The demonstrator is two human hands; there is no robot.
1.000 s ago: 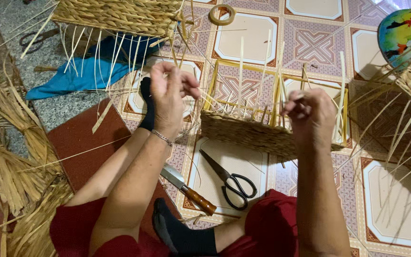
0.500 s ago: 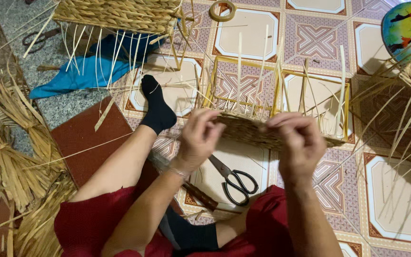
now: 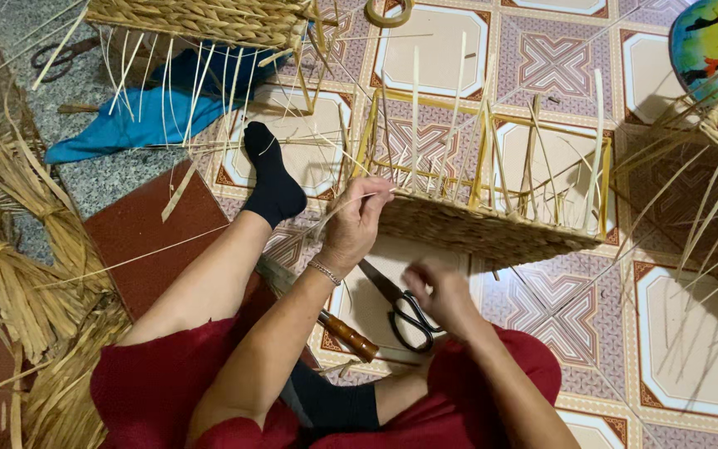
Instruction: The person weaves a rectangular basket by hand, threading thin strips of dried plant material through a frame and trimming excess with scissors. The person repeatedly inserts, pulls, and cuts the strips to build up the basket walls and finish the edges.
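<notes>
Half-woven straw basket [image 3: 492, 229] on yellow frame, centre floor: lower band plaited, uprights bare; left hand [image 3: 357, 223] pinches a strand at its nine o'clock, right hand [image 3: 438, 295] loosely curled, blurred, above scissors [image 3: 405, 309] at six.

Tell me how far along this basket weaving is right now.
Done: a woven band wraps the lower part of the half-woven basket. In hand: the left hand pinches a thin straw strand at the basket's corner; the right hand is down by the black scissors. Left: the yellow frame and upright stakes above the band are bare, so most of the walls remain unwoven.
</notes>
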